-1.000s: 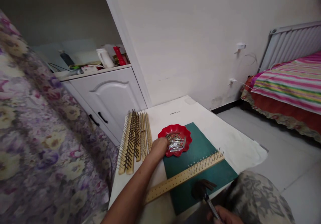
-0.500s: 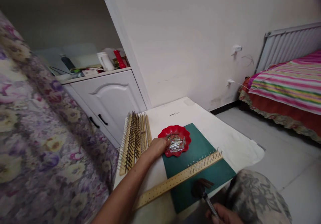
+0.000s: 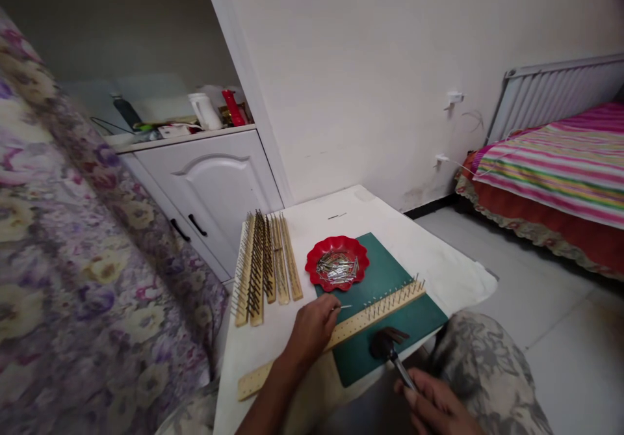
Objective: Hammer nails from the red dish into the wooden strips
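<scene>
Between the fingertips of my left hand (image 3: 316, 323) is a nail (image 3: 346, 306), its shank pointing right, just above a long wooden strip (image 3: 351, 324) with rows of small holes. Several nails stand upright in the strip's right part. My right hand (image 3: 433, 401) is closed round the handle of a claw hammer (image 3: 389, 346), whose dark head hangs over the front part of a green mat (image 3: 380, 279). Beyond my left hand, a red scalloped dish (image 3: 312, 263) holds a heap of loose nails (image 3: 337, 267). The strip lies slantwise across the mat and table.
Several wooden strips studded with nails (image 3: 256, 272) lie at the white table's (image 3: 336, 201) left side. Two thin dark pieces (image 3: 336, 216) rest near its back. A flowered curtain (image 3: 112, 259) and a cabinet (image 3: 219, 188) stand left; a bed (image 3: 550, 168) is at the right.
My left hand has come out of the red dish, back toward me, and now pinches a nail over the wooden strip. My right hand still holds the hammer in nearly the same place.
</scene>
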The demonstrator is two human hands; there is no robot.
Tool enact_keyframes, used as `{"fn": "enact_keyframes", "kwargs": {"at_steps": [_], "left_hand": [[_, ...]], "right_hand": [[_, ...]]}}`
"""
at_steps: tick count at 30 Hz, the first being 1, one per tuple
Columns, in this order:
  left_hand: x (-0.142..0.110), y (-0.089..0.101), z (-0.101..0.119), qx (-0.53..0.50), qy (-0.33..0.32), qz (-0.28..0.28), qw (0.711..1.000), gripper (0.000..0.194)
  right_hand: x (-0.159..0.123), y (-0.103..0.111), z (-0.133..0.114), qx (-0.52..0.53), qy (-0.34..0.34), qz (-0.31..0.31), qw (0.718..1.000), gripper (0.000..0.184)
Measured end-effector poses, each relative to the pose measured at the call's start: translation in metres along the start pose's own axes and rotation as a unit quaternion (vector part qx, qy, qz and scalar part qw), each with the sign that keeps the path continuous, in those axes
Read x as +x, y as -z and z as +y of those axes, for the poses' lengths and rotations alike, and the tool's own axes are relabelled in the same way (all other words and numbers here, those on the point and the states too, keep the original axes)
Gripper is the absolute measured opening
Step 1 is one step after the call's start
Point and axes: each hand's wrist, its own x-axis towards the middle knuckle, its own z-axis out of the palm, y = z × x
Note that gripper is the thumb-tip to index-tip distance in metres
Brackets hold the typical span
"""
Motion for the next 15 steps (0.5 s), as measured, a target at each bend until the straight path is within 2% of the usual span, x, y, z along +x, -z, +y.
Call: {"fn": "enact_keyframes", "kwargs": {"at_steps": [6,15], "left_hand": [[-0.008,-0.024,0.015,-0.006,0.022,0.009,1.000,0.019],[0.001,-0.031,0.019,0.053,0.018,-0.022,0.998,0.019]], "right_hand": [[-0.003,-0.003,-0.006,-0.043,0.005,-0.018,0.999,0.046],[0.001,0.000,0.003,-0.060,0.011,-0.030,0.998,0.045]]}}
